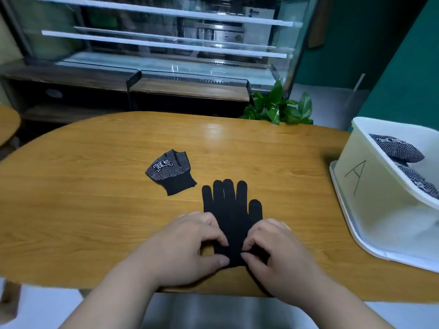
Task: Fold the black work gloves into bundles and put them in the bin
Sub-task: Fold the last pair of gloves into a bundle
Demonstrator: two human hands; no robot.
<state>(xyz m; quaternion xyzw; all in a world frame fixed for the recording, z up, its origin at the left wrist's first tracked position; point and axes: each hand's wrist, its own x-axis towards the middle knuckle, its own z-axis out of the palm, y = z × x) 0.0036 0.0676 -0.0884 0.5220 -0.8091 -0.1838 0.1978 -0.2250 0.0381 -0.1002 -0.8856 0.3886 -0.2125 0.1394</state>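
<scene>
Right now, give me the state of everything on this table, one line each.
Flat black knit glove: unfolded, fingers spread, cuff end pinched by both grips.
Folded black white-dotted glove bundle: folded, lying apart to the left, untouched.
White plastic bin marked A: open-topped, holding dotted bundles.
Left grip: pinching the flat glove's cuff.
Right grip: pinching the same cuff.

Drawn by hand in thin dark strokes on the near side wall of the white translucent plastic bin [377, 210], right of the frame: a capital "A". Printed in white inside a banner outline on the folded black white-dotted work glove [169, 172], left of centre: two Chinese characters, too blurred to read surely. Also white print on the dotted black glove bundles [396, 148] inside that bin, illegible.
</scene>
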